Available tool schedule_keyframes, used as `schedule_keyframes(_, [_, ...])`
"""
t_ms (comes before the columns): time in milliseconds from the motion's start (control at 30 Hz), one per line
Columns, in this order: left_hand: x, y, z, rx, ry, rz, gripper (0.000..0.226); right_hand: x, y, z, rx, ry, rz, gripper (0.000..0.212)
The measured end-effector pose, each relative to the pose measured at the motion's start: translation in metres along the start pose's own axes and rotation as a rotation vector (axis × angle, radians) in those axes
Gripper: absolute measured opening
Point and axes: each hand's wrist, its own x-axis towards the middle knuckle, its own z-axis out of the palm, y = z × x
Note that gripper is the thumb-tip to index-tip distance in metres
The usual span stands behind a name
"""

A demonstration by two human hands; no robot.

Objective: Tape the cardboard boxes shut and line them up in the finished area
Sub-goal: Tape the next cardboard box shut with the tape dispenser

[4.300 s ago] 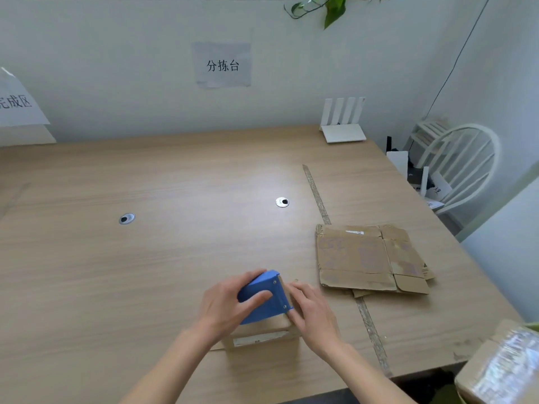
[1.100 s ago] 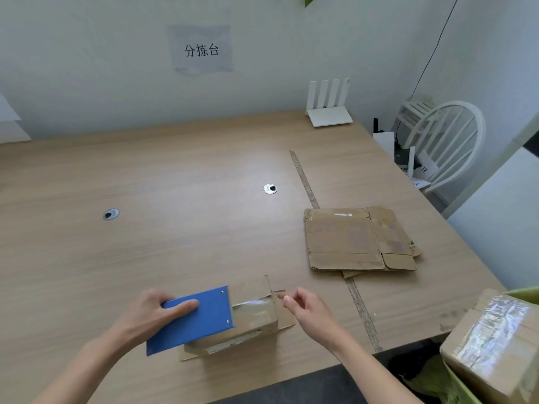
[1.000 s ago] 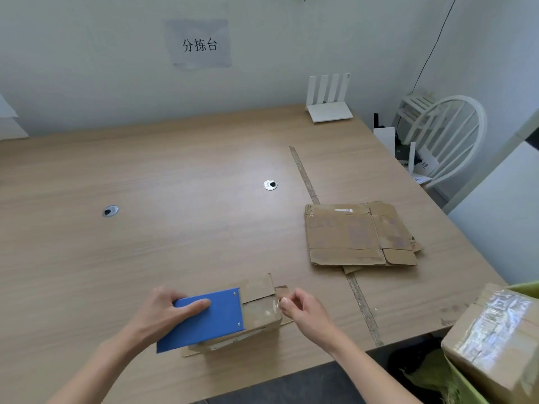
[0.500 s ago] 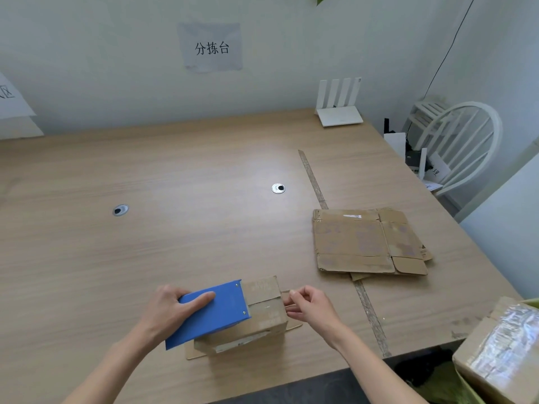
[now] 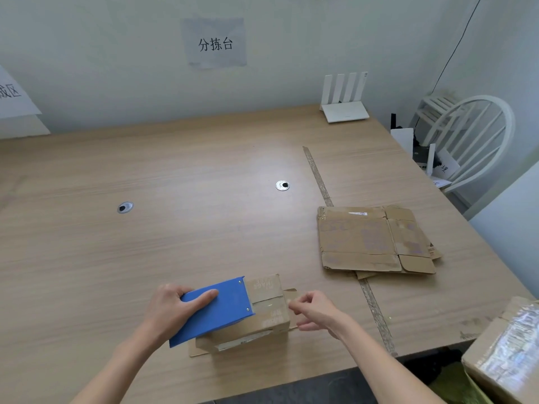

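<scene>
The left hand (image 5: 172, 309) wraps its fingers (image 5: 204, 295) over the top of a flat blue plastic tape dispenser (image 5: 214, 310) and holds it firmly, the index finger lying along the blue face. The right hand (image 5: 313, 312) has its fingertips (image 5: 293, 308) pinched together at the right end of the box, apparently on the free end of clear tape, though the tape itself is too faint to make out for certain. Between the two hands sits a small brown cardboard box (image 5: 262, 310), near the front edge of the pale wooden table (image 5: 175, 228), its long axis running left to right, with the dispenser resting on its left part. The top seam runs straight from the dispenser's mouth to the right fingers, so the coming pull likely follows that line. A flattened brown cardboard sheet (image 5: 373, 240) lies near the right edge, well apart. A tape-wrapped cardboard carton (image 5: 507, 354) stands beyond the front right corner.
</scene>
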Motion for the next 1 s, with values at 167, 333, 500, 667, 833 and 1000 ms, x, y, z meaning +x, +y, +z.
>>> schedule_keyframes(167, [0.0,0.003,0.002,0.013,0.003,0.029,0.072,0.001,0.014,-0.005,-0.192,0.109,-0.131,0.032])
schedule_keyframes(333, [0.003,0.001,0.002,0.017,-0.017,0.034,0.079,-0.014,-0.024,0.019,-0.382,0.179,-0.556,0.043])
schedule_keyframes(500, [0.005,-0.003,-0.001,0.012,-0.046,0.018,0.082,-0.001,-0.02,0.056,-0.503,0.098,-0.498,0.065])
schedule_keyframes(667, [0.005,0.002,-0.006,0.022,-0.091,0.008,0.077,0.003,-0.004,0.057,-0.567,0.155,-0.509,0.061])
schedule_keyframes(833, [0.008,0.002,-0.018,0.065,-0.147,0.027,0.074,0.001,-0.006,0.057,-0.617,0.166,-0.529,0.058])
schedule_keyframes(1000, [0.009,-0.013,-0.038,0.129,-0.162,0.023,0.063,0.001,-0.009,0.059,-0.665,0.198,-0.526,0.055])
